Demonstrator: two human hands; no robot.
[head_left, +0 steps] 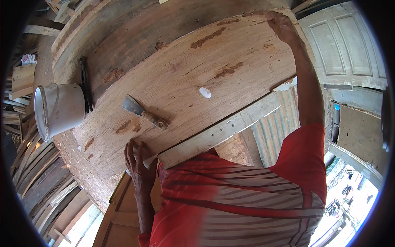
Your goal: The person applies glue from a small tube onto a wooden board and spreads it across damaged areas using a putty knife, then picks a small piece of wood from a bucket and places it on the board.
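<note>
the wooden board (230, 94) lies flat, with brown patches (228, 70) on its face. the left hand (142, 168) rests at its near edge, toward the left corner, fingers loosely spread and empty, perhaps for steadying. the right hand (284, 28) is curled at the far right corner; whether it grips anything, one cannot tell. the scraper (145, 113) lies between, probably for easy reach.

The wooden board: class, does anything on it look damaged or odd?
Yes. The wooden board has rough brown patches scattered across its paler face, interrupting the grain; whether filler or damage, I cannot tell. Along its near edge, toward the right, a pale, ragged piece breaks the otherwise fairly straight line.
</note>
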